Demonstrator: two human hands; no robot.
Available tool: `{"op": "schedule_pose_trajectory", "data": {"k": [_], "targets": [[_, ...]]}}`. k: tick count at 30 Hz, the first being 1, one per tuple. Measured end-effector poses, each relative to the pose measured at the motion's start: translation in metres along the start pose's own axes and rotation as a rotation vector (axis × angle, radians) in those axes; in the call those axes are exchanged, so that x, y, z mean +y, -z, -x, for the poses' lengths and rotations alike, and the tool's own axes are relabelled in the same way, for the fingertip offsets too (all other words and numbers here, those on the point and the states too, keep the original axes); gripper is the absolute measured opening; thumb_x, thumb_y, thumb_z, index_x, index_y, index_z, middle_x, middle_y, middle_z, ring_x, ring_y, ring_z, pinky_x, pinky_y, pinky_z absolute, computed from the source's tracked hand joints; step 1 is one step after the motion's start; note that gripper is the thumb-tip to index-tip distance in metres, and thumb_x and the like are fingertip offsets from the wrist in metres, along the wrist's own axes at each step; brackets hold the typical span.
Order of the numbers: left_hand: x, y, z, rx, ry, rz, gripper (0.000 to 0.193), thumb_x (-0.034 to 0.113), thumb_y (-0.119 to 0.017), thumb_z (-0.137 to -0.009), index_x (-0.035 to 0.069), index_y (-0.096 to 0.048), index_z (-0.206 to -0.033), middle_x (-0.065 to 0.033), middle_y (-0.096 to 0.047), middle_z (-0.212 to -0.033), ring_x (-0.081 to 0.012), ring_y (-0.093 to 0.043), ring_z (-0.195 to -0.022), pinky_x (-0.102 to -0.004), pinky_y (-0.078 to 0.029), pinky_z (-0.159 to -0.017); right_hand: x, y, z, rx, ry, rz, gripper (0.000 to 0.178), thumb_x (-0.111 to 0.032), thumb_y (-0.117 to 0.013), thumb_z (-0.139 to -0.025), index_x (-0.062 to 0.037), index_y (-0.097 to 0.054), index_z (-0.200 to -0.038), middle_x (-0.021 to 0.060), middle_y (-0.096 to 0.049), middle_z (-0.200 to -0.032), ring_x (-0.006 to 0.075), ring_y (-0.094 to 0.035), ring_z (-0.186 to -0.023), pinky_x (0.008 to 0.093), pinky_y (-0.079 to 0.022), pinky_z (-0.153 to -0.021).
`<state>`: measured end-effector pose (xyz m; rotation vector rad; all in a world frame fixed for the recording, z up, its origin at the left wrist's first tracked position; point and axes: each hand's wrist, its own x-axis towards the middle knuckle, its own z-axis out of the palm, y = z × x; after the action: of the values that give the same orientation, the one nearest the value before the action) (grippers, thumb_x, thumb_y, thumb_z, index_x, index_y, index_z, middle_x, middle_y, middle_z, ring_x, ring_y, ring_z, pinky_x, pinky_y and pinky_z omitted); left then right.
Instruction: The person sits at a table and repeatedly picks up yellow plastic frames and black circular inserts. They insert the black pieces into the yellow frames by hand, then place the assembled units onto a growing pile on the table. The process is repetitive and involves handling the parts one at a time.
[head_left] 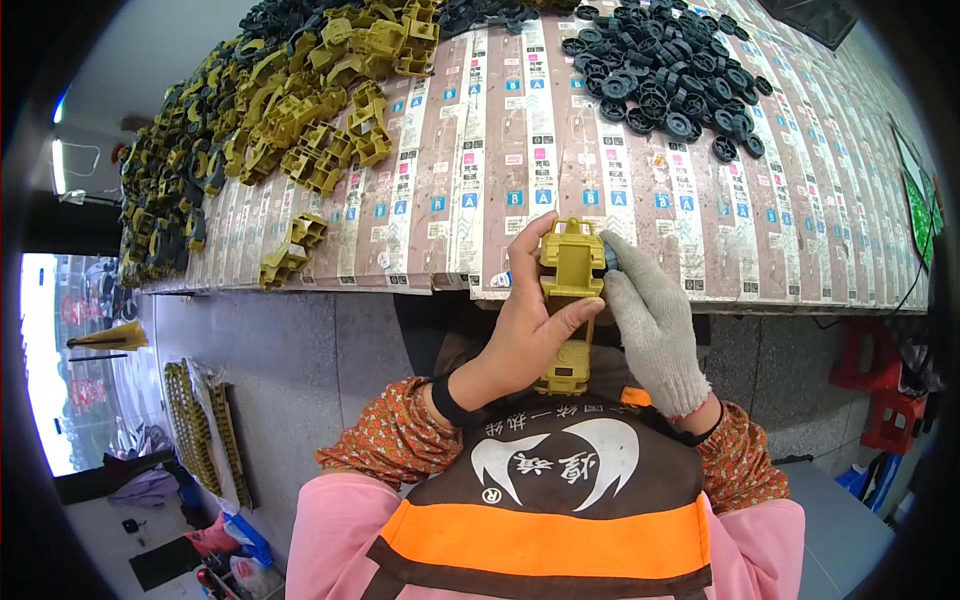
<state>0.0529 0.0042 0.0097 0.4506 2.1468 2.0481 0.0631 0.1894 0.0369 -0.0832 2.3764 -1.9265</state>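
In my bare left hand (520,335) is a mustard-yellow plastic toy vehicle body (572,262), gripped between thumb and fingers just over the table's front edge. My right hand (655,325) wears a pale knitted glove. Its fingers close on a small dark blue-grey wheel (611,258) against the right side of the body. Below, in front of my apron, another yellow plastic part (566,368) shows; whether it joins the held body I cannot tell.
The table (470,240) is covered with printed sheeting. Dark wheels (675,75) lie heaped at the back right. Yellow bodies (330,100) are piled at the back left, beside bodies with dark wheels (180,170). One body (292,250) lies near the front edge. Red stools (890,415) stand at right.
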Motion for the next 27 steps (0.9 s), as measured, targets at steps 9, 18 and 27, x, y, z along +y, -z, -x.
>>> {"op": "schedule_pose_trajectory", "data": {"k": [9,18,27], "targets": [[-0.008,0.006,0.006,-0.066,-0.039,-0.179,0.093,0.021,-0.075,-0.1,0.007,-0.009,-0.163,-0.0196,-0.043,-0.146,-0.028,-0.054,-0.131,-0.0398,-0.045,-0.112,0.008,0.001,0.004,-0.05,0.279,0.254,0.055,-0.001,-0.059,-0.091,0.0051,-0.053,-0.144,0.0306,-0.072,-0.101,0.0476,-0.073,-0.088,0.0492,-0.058,-0.077],[-0.01,-0.001,0.019,-0.149,0.022,-0.048,0.094,0.0,-0.067,-0.1,0.008,0.001,-0.164,-0.0176,-0.043,-0.147,-0.0256,-0.051,-0.135,-0.0406,-0.041,-0.116,-0.008,0.009,0.003,-0.13,0.293,0.56,0.033,-0.005,-0.063,-0.079,0.0053,-0.059,-0.11,0.0217,-0.063,-0.07,0.0435,-0.068,-0.066,0.0521,-0.052,-0.06],[-0.003,-0.004,0.006,-0.127,0.078,0.161,0.089,0.0,-0.069,-0.099,0.011,-0.009,-0.163,-0.0141,-0.044,-0.147,-0.0221,-0.052,-0.133,-0.0384,-0.042,-0.115,-0.008,0.041,-0.044,-0.311,0.144,0.404,0.026,-0.01,-0.062,-0.083,0.0021,-0.072,-0.103,0.027,-0.071,-0.087,0.0469,-0.07,-0.078,0.0489,-0.058,-0.072]]}}
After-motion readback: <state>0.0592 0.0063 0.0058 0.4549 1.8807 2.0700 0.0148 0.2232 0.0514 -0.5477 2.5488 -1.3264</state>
